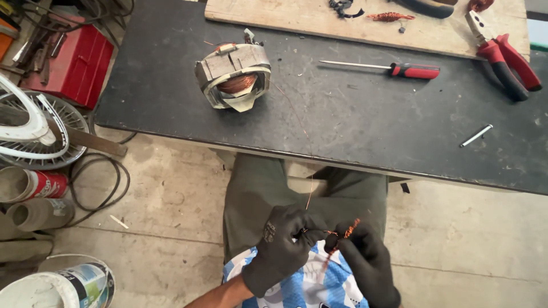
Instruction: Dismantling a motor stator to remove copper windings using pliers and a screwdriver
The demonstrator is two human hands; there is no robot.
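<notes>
Dark workbench [354, 120] over concrete floor; near its front edge, left hand [282, 248] and right hand [365, 259] pinch copper wire [342, 232], with room around.

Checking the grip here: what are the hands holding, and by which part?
Both hands, left hand and right hand, pinch thin copper wire at its loose end near the lap.

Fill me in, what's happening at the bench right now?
A seated person in black gloves pinches thin copper wire between the left hand and right hand over the lap. One strand runs up to the motor stator standing on the dark workbench. A red-handled screwdriver and red pliers lie untouched farther back.
</notes>
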